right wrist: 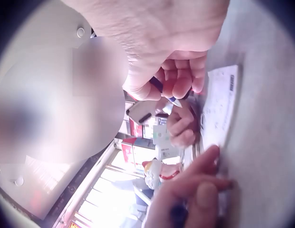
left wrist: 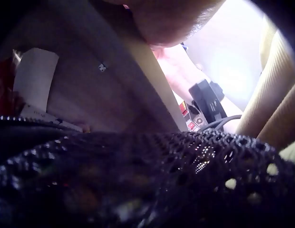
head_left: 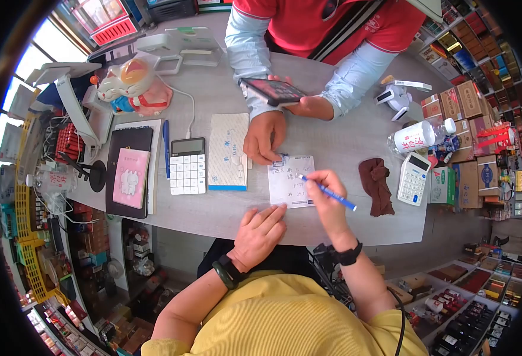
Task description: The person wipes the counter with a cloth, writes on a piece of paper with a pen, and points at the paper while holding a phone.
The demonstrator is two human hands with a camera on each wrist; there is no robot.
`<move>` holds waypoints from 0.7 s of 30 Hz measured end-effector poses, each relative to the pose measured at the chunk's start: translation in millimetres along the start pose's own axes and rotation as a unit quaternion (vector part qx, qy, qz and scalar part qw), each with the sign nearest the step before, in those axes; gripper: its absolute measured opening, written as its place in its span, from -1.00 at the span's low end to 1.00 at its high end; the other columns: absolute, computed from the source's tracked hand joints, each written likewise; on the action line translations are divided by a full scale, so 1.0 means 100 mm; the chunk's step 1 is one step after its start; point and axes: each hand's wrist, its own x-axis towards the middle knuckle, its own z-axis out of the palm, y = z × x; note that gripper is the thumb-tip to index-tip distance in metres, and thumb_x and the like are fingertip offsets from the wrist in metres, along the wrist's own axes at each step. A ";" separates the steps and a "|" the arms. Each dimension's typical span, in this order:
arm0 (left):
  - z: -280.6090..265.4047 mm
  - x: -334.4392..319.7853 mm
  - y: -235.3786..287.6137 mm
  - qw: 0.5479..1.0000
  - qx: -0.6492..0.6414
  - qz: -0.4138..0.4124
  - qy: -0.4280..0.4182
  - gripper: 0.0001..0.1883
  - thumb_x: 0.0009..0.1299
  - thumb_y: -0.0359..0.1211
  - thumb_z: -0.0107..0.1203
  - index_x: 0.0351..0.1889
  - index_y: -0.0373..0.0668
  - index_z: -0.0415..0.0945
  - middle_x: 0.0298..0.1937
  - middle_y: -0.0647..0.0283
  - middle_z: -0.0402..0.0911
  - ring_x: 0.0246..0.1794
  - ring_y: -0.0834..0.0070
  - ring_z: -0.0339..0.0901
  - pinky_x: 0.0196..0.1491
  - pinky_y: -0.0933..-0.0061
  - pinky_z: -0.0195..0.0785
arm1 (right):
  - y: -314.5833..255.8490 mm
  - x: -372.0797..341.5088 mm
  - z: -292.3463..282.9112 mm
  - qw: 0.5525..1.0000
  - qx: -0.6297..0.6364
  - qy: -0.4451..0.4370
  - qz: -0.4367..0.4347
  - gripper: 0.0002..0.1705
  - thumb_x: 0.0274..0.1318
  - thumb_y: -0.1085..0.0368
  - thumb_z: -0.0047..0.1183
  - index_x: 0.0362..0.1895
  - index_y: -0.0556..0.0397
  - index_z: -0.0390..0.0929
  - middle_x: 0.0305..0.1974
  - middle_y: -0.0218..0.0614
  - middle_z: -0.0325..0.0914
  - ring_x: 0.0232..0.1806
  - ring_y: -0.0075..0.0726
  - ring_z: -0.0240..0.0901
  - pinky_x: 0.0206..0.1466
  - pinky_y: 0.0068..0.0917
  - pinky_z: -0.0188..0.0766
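right hand (head_left: 331, 215) is pinching blue pen (head_left: 340, 199) over paper slip (head_left: 280, 194), left hand (head_left: 260, 235) is lying straight-fingered at its near edge, slip possibly skewing if pressing too lightly.

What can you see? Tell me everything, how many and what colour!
desk: 1, grey, centre
slip: 1, white, desk's middle
pens: 2, blue, one over slip, one left
calculators: 2, white, left and right
pad: 1, cream, left of slip
book: 1, black, desk's left
notebook: 1, pink, on book
cat figure: 1, white-pink, back left
cloth: 1, brown, right
bottles: 2, clear, left and right
other person: 1, red top, across desk
phone: 1, black, held by other person
shelf goods: too many, mixed, around
wearer's top: 1, yellow, bottom
left grip: 1, bare, by slip
right grip: 1, bare, holding pen
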 end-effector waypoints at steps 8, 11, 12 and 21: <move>0.03 -0.01 -0.03 1.000 -0.001 0.002 -0.002 -0.84 0.23 -0.37 0.21 -0.26 -0.05 0.48 0.25 0.28 0.56 0.18 0.44 0.50 0.19 0.23 0.27 | 0.17 0.42 0.07 1.000 -0.025 0.006 -0.012 -0.89 0.20 0.41 0.18 -0.26 0.15 0.52 -0.39 -0.38 0.56 -0.37 -0.61 0.43 -0.30 -0.60 0.37; 0.04 -0.02 -0.03 1.000 0.001 0.004 -0.009 -0.85 0.23 -0.35 0.16 -0.25 -0.05 0.47 0.29 0.27 0.53 0.20 0.43 0.48 0.20 0.23 0.26 | 0.26 0.37 0.09 0.987 -0.144 0.031 -0.072 -0.88 0.16 0.41 0.21 -0.31 0.15 0.51 -0.44 -0.34 0.56 -0.43 -0.56 0.45 -0.36 -0.57 0.37; 0.04 -0.02 -0.03 1.000 -0.002 0.003 -0.010 -0.85 0.24 -0.35 0.16 -0.24 -0.04 0.47 0.29 0.27 0.53 0.20 0.44 0.48 0.20 0.24 0.26 | 0.27 0.37 0.11 0.987 -0.143 0.028 -0.070 -0.88 0.16 0.41 0.21 -0.31 0.15 0.51 -0.44 -0.34 0.56 -0.43 -0.56 0.45 -0.36 -0.57 0.37; 0.02 0.00 -0.02 1.000 -0.011 -0.009 -0.010 -0.88 0.24 -0.37 0.20 -0.30 0.00 0.50 0.24 0.34 0.57 0.18 0.48 0.50 0.20 0.28 0.27 | 0.28 0.38 0.18 0.976 -0.189 0.042 -0.099 -0.89 0.11 0.43 0.22 -0.34 0.12 0.52 -0.51 -0.34 0.54 -0.54 -0.51 0.43 -0.45 -0.54 0.36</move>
